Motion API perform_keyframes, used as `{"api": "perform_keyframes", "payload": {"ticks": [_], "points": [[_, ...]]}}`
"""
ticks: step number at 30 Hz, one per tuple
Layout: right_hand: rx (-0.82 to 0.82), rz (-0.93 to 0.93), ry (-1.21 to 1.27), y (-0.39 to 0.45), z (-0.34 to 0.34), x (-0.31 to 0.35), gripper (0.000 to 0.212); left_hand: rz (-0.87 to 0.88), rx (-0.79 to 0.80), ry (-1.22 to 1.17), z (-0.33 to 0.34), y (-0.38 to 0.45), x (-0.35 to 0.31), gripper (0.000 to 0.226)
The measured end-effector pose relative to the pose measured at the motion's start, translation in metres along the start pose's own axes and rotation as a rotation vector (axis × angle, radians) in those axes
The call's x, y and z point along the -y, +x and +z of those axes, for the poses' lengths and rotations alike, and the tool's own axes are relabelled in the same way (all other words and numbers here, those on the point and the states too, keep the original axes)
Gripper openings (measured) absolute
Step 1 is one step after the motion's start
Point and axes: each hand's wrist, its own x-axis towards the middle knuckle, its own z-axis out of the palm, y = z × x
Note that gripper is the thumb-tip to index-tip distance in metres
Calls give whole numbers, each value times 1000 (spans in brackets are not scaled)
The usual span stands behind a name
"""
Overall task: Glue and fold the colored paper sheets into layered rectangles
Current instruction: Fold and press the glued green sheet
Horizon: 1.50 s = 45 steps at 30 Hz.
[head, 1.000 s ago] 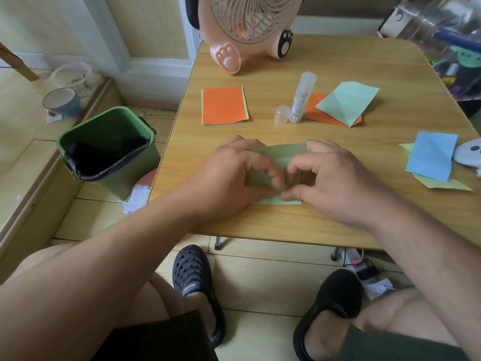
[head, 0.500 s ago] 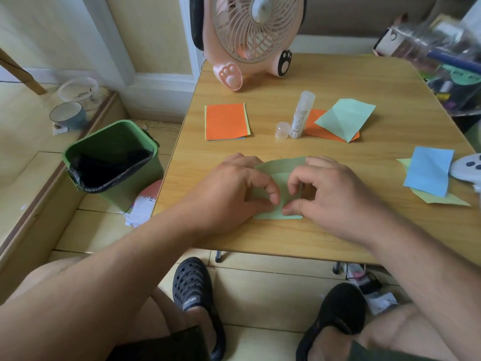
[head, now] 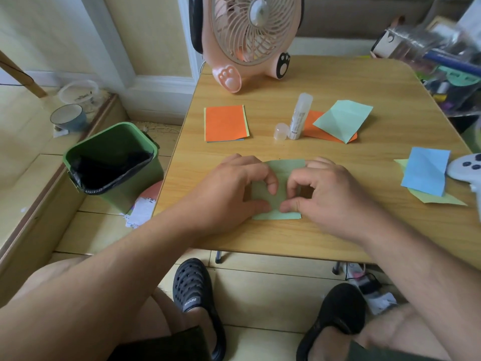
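Observation:
A light green paper sheet (head: 282,171) lies on the wooden table (head: 338,230) near its front edge, partly folded over itself. My left hand (head: 234,188) and my right hand (head: 328,194) sit on it side by side, fingers curled, thumbs and forefingers pinching the fold at the middle. An open glue stick (head: 300,116) stands behind them with its cap (head: 281,131) beside it. An orange-topped stack (head: 225,123) lies at the back left. A mint sheet (head: 343,119) covers an orange one (head: 312,126). A blue sheet (head: 425,173) lies on a yellow-green one at the right.
A pink fan (head: 250,40) stands at the table's back edge. A white game controller (head: 466,168) and a cluttered clear bag (head: 442,61) sit at the right. A green bin (head: 112,162) stands on the floor left of the table.
The camera has tilted up a little, so everything sits lower in view. Both hands stay pinching the green sheet in the same place.

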Motion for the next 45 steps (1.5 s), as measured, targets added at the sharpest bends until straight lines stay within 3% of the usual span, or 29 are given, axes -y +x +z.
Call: {"api": "perform_keyframes", "payload": {"ticks": [7, 21, 31, 33, 37, 39, 41, 45], "points": [[7, -16, 26, -1, -5, -7, 37, 14, 22, -17, -3, -4, 5, 20], [40, -21, 11, -1, -6, -6, 39, 48, -54, 43, 1, 5, 9, 11], [-27, -65, -29, 3, 2, 8, 32, 65, -71, 29, 2, 6, 11, 18], [-50, -69, -45, 3, 5, 14, 46, 50, -74, 24, 1, 5, 10, 33], [-87, 82, 21, 2, 4, 23, 116, -104, -67, -114, -4, 1, 1, 87], [-74, 176, 29, 2, 4, 24, 125, -129, -64, -145, -5, -1, -1, 100], [-69, 222, 24, 2, 4, 24, 115, -133, -48, -124, -5, -1, -1, 96], [-28, 251, -47, 1, 2, 22, 69, -152, -42, -39, -5, 0, 2, 77]]}}
